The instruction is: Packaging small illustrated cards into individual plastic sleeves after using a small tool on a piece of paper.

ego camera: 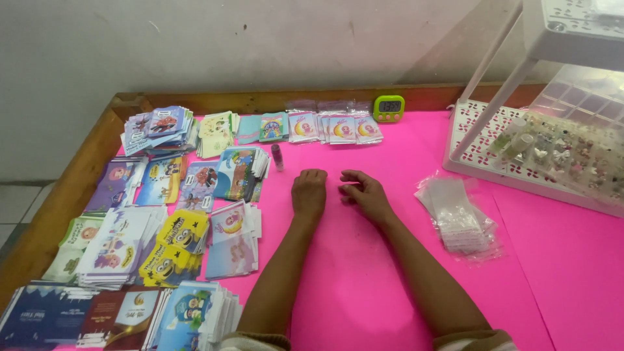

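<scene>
A: Figure: head view of a bright pink paper-covered table top (364, 286) framed in wood. How far along is the work?

B: Judging from the layout, it is at an early or paused stage. A short row of small clear pouches with moon-print cards inside (335, 127) lies at the far edge of the pink table top, and these look finished. A loose stack of empty clear plastic zip pouches (458, 218) lies to the right of the hands, so much appears left to do

A: And the stock of cards?

B: Many fanned piles of colourful printed cartoon cards (175, 214) fill the left part of the pink table top, seemingly untouched. A small pink-capped tube (277, 156) stands just beyond the left hand. A green digital timer (389, 108) stands at the far edge, and a white perforated plastic tray with small bottles and trinkets (520, 153) occupies the far right

A: State of the fingers?

B: The left hand (308, 192) rests knuckles-up on the pink table top, fingers curled together under the palm, holding nothing visible. The right hand (364, 194) lies just beside it, fingers loosely bent and slightly apart, tips touching the surface; whether something tiny sits beneath them I cannot tell
</scene>
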